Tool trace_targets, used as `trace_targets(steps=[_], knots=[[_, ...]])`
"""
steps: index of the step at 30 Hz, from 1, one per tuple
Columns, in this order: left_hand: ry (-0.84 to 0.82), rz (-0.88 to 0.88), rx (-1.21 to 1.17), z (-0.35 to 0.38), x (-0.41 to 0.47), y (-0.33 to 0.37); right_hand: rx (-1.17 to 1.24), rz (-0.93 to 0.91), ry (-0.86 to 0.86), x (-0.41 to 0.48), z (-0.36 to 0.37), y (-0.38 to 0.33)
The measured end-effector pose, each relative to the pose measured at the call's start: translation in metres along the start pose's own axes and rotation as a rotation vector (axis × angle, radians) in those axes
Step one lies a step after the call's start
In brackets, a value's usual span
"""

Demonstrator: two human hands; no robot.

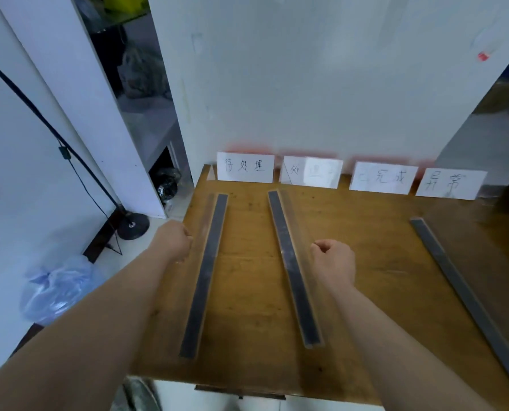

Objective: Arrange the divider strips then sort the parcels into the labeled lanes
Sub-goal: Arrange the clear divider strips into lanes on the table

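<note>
Here the left hand point(174, 241) fists at the table point(247, 292) edge beside a strip point(206, 271).

Wooden counter point(351, 247), brown, scuffed top, front edge toward camera. Three dark divider strips flat on it, running front to back: left strip point(204, 274) near left edge; middle strip point(294, 268) roughly centre, slightly angled; right strip point(466, 295) toward right side, angled, near end cut off by frame. Strips well apart. Four white label cards point(245, 167) in row along back edge, handwritten characters, against wall.
</note>
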State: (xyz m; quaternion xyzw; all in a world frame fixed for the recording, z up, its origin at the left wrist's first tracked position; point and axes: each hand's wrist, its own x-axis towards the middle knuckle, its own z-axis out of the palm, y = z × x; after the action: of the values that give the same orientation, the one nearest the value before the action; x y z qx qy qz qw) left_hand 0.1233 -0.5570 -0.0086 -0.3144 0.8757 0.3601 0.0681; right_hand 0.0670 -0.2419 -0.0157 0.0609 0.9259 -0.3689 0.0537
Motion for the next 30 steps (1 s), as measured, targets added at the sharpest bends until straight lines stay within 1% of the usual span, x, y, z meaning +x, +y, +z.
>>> trace_targets(steps=[5, 10, 14, 17, 18, 23, 30], knots=[[-0.017, 0.022, 0.03, -0.008, 0.012, -0.02, -0.01, 0.052, 0.003, -0.008, 0.023, -0.011], [0.054, 0.073, 0.072, -0.001, 0.018, -0.031, 0.02, 0.057, 0.06, -0.009, 0.042, -0.01], [0.076, 0.116, -0.07, 0.008, 0.001, -0.043, 0.096, 0.044, 0.039, -0.008, 0.052, -0.002], [0.062, 0.141, -0.261, 0.019, -0.028, -0.055, 0.189, 0.042, 0.003, -0.009, 0.056, 0.008], [0.06, 0.153, -0.289, 0.021, -0.033, -0.057, 0.217, 0.032, -0.019, -0.01, 0.057, 0.011], [0.075, 0.142, -0.343, 0.026, -0.017, -0.056, 0.313, 0.04, -0.084, -0.006, 0.065, 0.015], [0.059, 0.135, -0.329, 0.018, 0.01, -0.054, 0.34, 0.089, -0.044, 0.001, 0.078, -0.002]])
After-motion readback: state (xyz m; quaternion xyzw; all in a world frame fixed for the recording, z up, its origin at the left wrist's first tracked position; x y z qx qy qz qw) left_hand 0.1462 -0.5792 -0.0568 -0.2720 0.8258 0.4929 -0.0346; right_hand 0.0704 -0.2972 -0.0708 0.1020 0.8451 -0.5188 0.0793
